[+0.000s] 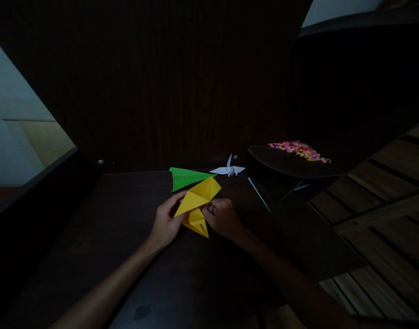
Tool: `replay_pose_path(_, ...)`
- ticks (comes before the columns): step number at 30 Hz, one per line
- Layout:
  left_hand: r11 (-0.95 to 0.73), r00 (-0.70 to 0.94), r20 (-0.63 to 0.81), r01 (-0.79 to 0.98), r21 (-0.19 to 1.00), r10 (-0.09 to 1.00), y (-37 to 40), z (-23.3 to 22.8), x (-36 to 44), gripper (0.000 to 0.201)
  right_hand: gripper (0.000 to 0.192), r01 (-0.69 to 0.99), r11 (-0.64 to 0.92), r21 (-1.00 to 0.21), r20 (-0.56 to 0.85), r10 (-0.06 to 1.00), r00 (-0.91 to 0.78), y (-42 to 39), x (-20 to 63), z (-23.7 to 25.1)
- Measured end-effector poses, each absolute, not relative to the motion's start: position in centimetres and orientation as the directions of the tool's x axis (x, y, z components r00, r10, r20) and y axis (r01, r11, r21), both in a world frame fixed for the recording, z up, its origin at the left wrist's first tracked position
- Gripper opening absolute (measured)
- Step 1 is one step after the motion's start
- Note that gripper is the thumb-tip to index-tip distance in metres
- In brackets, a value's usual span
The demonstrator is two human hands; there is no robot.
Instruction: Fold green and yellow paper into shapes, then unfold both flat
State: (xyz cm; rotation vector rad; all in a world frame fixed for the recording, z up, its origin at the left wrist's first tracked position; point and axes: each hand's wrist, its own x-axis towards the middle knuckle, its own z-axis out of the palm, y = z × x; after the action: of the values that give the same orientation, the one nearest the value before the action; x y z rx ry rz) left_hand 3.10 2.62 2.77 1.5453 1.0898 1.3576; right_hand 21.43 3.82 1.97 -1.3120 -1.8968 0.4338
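A piece of folded yellow origami paper (196, 198) is held between both hands above the dark tabletop, with flaps pointing up and a tip pointing down toward me. My left hand (167, 221) grips its left side, the fingers partly hidden behind the paper. On the other side my right hand (222, 217) has its fingers curled and pinching the paper's right edge. Just beyond lies a green paper plane (187, 177), partly covered by the yellow piece. To its right sits a white origami crane (230, 170) with its wings spread.
The dark wooden tabletop (93, 237) has a raised board (34, 196) along the left and a tall panel behind. A thin pale strip (259, 195) lies right of my right hand. Farther right, small pink and yellow pieces (300, 151) rest on a dark curved surface. Wooden slats (384, 228) show below.
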Motion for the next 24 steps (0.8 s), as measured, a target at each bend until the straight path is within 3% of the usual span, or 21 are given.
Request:
replay_pose_path(4,-0.306,0.054,0.302,0.078,0.949,0.952,3.0,2.9,2.9,0.032,0.036,0.507,0.333,-0.795,0.298,0.942,-0.151,3.9,21.6,2.3)
replay_pose_path(8,-0.271,0.053,0.268,0.061,0.961,0.962,3.1,3.1,2.8,0.03,0.027,0.353,0.137,-0.925,0.084,0.983,-0.16,4.1,21.8,2.5)
replay_pose_path(12,-0.246,0.062,0.244,0.031,0.969,0.968,3.3,3.1,2.6,0.027,0.017,0.194,-0.061,-0.979,-0.099,0.976,-0.195,4.4,22.1,3.0)
replay_pose_path(19,0.006,0.084,0.011,-0.204,0.979,0.996,3.9,2.5,2.2,0.03,0.018,0.088,-0.191,-0.978,-0.21,0.918,-0.337,5.3,23.7,3.8)
replay_pose_path(24,0.18,0.159,-0.129,-0.366,0.913,0.979,3.7,3.1,2.2,0.035,0.02,0.076,-0.179,-0.981,-0.194,0.91,-0.367,5.8,24.3,3.3)
